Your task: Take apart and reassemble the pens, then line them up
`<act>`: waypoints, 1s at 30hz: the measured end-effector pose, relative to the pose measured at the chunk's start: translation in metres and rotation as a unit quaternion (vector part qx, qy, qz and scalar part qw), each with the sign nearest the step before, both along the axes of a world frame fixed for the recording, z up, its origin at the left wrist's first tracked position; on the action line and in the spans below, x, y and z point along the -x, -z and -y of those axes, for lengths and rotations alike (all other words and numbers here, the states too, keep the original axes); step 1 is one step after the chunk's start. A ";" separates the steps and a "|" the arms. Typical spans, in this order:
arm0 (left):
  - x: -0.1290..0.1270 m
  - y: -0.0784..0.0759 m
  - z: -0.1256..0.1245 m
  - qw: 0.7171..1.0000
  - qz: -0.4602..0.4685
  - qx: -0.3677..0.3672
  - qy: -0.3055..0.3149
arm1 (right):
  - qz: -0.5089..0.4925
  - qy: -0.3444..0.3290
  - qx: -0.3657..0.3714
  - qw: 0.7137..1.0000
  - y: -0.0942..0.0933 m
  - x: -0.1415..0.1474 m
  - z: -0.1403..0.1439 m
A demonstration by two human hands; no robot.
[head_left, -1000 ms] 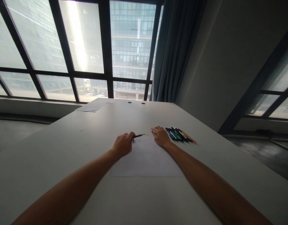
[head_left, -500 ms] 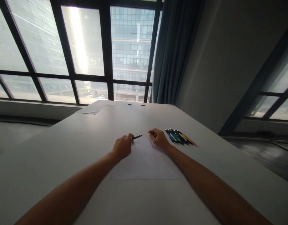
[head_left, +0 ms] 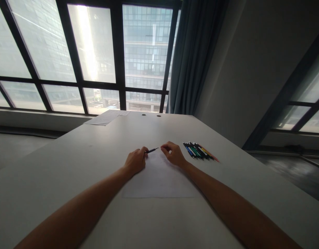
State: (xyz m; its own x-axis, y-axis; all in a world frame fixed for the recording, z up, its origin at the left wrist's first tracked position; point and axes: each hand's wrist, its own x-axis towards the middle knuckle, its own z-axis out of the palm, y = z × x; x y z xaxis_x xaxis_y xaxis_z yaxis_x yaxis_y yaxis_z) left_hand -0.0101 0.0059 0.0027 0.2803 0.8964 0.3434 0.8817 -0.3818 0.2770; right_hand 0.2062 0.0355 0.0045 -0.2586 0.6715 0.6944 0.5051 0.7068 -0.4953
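The left hand [head_left: 134,162] has its fingers [head_left: 143,152] curled around a dark pen [head_left: 152,150], tip pointing toward 2 o'clock. The right hand [head_left: 173,154], fingers bent and pinched at the pen's tip, may be touching it; I cannot tell. Both rest on a white sheet [head_left: 159,181] on the pale surface [head_left: 71,166]. At 3 o'clock, near the right hand, lies a row of coloured pens [head_left: 199,151].

Gripping a dark pen [head_left: 152,150] in the left hand [head_left: 134,161], tip pointing right above a white sheet of paper [head_left: 159,180] lying on the grey table [head_left: 71,166]. Curling the right hand [head_left: 174,154] just beside the pen tip, fingertips pinched. Lying near the right hand: a row of coloured pens [head_left: 199,151].
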 end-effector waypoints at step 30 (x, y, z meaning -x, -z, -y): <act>0.001 0.003 -0.002 1.000 0.009 -0.005 0.006 | 0.031 0.008 -0.063 0.998 -0.003 -0.006 0.000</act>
